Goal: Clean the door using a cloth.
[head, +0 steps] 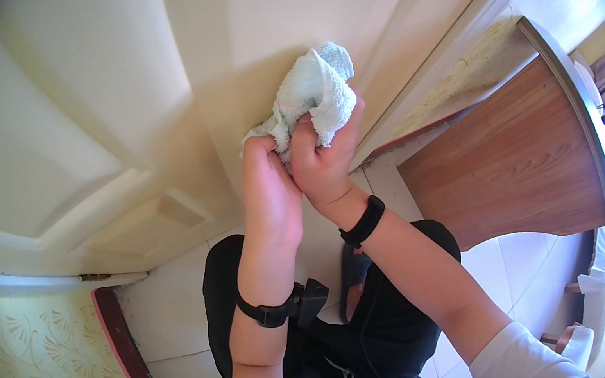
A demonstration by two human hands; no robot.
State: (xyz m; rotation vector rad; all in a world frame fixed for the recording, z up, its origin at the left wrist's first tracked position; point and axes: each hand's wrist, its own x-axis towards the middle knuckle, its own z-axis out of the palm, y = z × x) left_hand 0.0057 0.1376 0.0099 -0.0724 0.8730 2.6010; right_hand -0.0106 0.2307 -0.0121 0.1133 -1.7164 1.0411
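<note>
A pale, bunched terry cloth (310, 90) is held in both of my hands, close in front of a cream panelled door (133, 97). My left hand (271, 179) grips the cloth's lower left part, its thumb on the edge. My right hand (326, 152) holds the lower right part, with some fingers hidden behind the cloth. The two hands touch at the heels. Whether the cloth presses on the door surface is hard to tell. Black bands are on both of my forearms.
The door's hinge (95, 276) shows at lower left, beside patterned wallpaper (51, 365) and a dark red baseboard (134, 364). A wooden desk panel (511, 156) stands at right. My bent knees are above the tiled floor (172, 322).
</note>
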